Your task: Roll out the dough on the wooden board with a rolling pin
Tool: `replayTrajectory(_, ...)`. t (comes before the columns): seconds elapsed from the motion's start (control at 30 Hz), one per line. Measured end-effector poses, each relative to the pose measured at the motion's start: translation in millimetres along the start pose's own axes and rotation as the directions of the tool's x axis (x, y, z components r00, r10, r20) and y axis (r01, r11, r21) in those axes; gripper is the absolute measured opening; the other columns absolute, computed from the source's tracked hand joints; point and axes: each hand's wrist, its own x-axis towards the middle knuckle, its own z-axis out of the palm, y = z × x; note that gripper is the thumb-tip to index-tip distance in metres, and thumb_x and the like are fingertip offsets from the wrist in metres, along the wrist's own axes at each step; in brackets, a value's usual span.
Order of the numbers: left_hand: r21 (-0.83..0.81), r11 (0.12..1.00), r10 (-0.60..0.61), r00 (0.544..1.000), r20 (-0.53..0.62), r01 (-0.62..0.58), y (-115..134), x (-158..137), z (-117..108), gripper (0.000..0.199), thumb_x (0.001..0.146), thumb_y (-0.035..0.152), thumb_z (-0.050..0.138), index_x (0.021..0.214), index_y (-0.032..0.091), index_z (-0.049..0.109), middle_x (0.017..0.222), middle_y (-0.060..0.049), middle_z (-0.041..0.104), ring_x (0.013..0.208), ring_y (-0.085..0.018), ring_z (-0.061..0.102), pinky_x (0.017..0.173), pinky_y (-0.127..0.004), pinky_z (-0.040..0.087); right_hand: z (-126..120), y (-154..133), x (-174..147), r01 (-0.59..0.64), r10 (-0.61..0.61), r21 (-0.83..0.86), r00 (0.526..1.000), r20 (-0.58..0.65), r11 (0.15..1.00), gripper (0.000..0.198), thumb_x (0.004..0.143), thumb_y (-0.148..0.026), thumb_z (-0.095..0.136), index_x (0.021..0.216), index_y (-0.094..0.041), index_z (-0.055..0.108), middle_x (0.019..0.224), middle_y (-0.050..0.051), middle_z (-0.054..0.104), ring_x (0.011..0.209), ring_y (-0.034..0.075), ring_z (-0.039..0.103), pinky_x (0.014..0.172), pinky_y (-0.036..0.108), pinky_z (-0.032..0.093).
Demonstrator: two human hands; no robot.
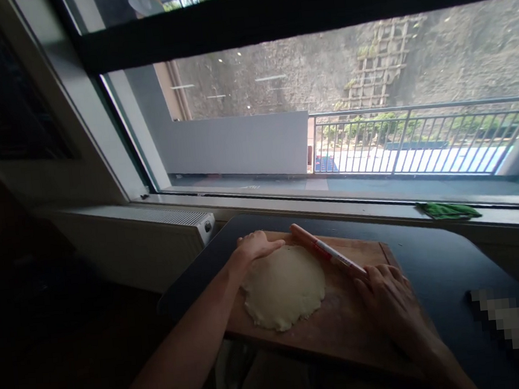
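Observation:
A flattened round of pale dough (286, 289) with an uneven edge lies on a wooden board (344, 326). At the dough's far left edge rests my left hand (257, 245), its thumb stretched out along the rim and apart from the other fingers. My right hand (386, 292) is closed around the near end of a rolling pin (325, 249), which has a whitish, printed-looking wrap on its middle. The pin slants across the board to the right of the dough, its far end near the board's back edge. My right palm and fingertips are partly hidden.
The board lies on a dark table (451, 262) with rounded corners. Behind it, a green cloth (449, 209) lies on the sill below a large window. A white radiator (140, 241) stands to the left. A blurred-out object (516, 329) is at the table's right.

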Motion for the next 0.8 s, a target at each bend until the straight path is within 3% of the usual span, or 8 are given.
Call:
replayTrajectory(0.1,-0.064,0.997,0.039,0.996,0.082,-0.034,-3,9,-7,0.061,0.058,0.072,0.056,0.075,0.014,0.068,0.080,-0.013,0.069,0.081,-0.028,0.063,0.069,-0.030,0.043,-5,-7,-3,0.010,-0.010,-0.015,1.000,-0.024,1.000,0.024,0.090,-0.038,0.039,0.094,-0.022,0.058,0.094,0.009,0.059,0.096,0.026,0.051,0.083,0.039,0.039)
replayTrajectory(0.27,-0.226,0.973,0.091,0.985,0.146,-0.056,-9,6,-4,0.046,0.054,0.057,0.068,0.070,0.014,0.067,0.071,-0.005,0.067,0.068,-0.022,0.062,0.057,-0.026,0.043,-7,-6,-2,0.026,-0.026,0.010,1.000,-0.009,1.000,0.023,0.089,-0.037,0.042,0.095,-0.021,0.058,0.096,0.009,0.059,0.099,0.028,0.051,0.085,0.039,0.039)
replayTrajectory(0.4,-0.393,0.916,0.154,0.977,0.146,-0.085,-5,-3,-7,0.038,0.061,0.046,0.066,0.082,0.015,0.069,0.075,-0.003,0.069,0.066,-0.019,0.063,0.056,-0.025,0.045,-6,-7,-1,0.041,-0.041,0.021,0.999,-0.008,0.999,0.025,0.090,-0.039,0.040,0.095,-0.022,0.058,0.096,0.009,0.059,0.099,0.027,0.051,0.085,0.039,0.040)
replayTrajectory(0.53,-0.496,0.863,0.118,0.993,0.018,-0.093,-9,-26,-1,0.046,0.079,0.048,0.049,0.105,0.014,0.063,0.092,-0.005,0.070,0.079,-0.019,0.064,0.064,-0.025,0.047,-3,-5,-3,0.024,-0.024,0.020,1.000,-0.009,0.999,0.025,0.090,-0.038,0.040,0.097,-0.022,0.058,0.095,0.009,0.060,0.098,0.027,0.051,0.084,0.039,0.040)
replayTrajectory(0.67,-0.436,0.900,-0.079,0.989,-0.123,0.018,-33,-60,16,0.034,0.078,0.042,0.053,0.095,0.014,0.064,0.092,-0.009,0.068,0.089,-0.025,0.062,0.075,-0.031,0.045,2,8,3,0.031,-0.032,0.102,0.999,0.007,0.994,0.028,0.091,-0.039,0.040,0.101,-0.021,0.058,0.095,0.008,0.061,0.097,0.026,0.052,0.082,0.038,0.040)
replayTrajectory(0.73,-0.314,0.949,-0.118,0.954,-0.276,0.027,-44,-75,18,0.027,0.078,0.038,0.054,0.093,0.017,0.063,0.093,-0.009,0.066,0.093,-0.026,0.060,0.080,-0.034,0.044,-1,10,15,0.086,-0.091,0.151,0.995,0.026,0.985,0.027,0.091,-0.041,0.041,0.097,-0.022,0.059,0.091,0.006,0.061,0.092,0.024,0.053,0.079,0.036,0.040)
replayTrajectory(0.8,-0.153,0.987,-0.033,0.874,-0.484,-0.047,-51,-86,11,0.032,0.080,0.035,0.054,0.106,0.019,0.060,0.107,-0.009,0.063,0.105,-0.025,0.055,0.090,-0.035,0.041,-8,0,34,0.217,-0.227,0.184,0.973,0.036,0.959,0.025,0.090,-0.041,0.043,0.093,-0.023,0.059,0.090,0.005,0.061,0.090,0.023,0.052,0.078,0.035,0.040)
